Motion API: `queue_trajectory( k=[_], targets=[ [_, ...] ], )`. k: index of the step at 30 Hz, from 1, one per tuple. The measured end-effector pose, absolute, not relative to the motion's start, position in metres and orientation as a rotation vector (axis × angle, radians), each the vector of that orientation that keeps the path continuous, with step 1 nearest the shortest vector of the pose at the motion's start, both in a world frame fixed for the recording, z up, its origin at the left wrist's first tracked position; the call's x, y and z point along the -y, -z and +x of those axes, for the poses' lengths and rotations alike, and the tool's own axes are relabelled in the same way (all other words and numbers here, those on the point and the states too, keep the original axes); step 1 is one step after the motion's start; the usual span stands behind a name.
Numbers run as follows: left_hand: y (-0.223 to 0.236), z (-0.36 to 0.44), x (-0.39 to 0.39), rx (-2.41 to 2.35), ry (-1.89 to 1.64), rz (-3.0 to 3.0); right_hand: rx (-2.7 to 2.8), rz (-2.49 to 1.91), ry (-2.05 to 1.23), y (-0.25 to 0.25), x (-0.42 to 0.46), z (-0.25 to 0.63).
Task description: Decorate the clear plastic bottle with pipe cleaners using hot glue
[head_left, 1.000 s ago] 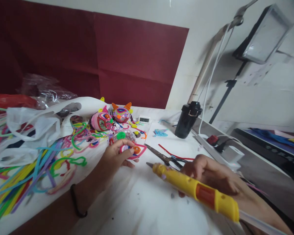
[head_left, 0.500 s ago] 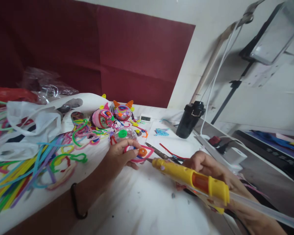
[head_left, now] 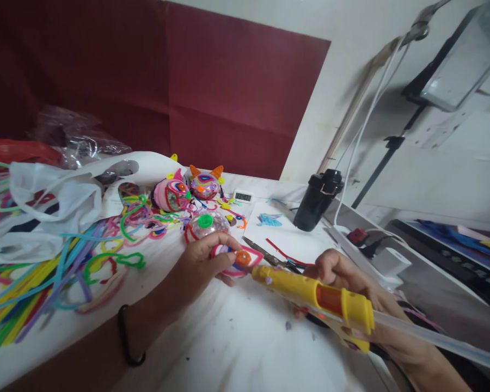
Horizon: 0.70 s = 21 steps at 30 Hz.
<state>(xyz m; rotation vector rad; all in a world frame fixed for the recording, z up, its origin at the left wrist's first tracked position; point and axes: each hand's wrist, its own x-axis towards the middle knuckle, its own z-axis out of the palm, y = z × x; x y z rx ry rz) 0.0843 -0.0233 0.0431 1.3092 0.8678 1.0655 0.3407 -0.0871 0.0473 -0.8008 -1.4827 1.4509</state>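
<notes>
Between its thumb and fingers, my left hand pinches a leaf-shaped pipe-cleaner piece, with pink, white and blue rings and an orange centre. My right hand is wrapped round a yellow glue gun, a clear glue stick sticking out of its back end. The gun's nozzle points left and is at the lower edge of the piece; whether it touches I cannot tell. Just behind my left hand lies a clear plastic bottle body with a green disc and red trim.
Scissors and a red pipe cleaner lie beyond the gun. Two decorated animal heads stand at the back near a small digital clock. Loose pipe cleaners spread over the left; a black bottle and power strip are right.
My left hand has shifted slightly right with the leaf-shaped piece. The glue gun has moved a little left, so its nozzle now sits closer against the piece. The view has shifted slightly.
</notes>
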Motion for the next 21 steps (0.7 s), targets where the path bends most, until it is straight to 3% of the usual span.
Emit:
queue_trajectory(
  k=[21],
  targets=[
    [-0.0469,0.0845,0.0291,-0.846,-1.065,1.312,1.471,-0.764,-1.437,-0.0439,0.0850,0.3346]
  ],
)
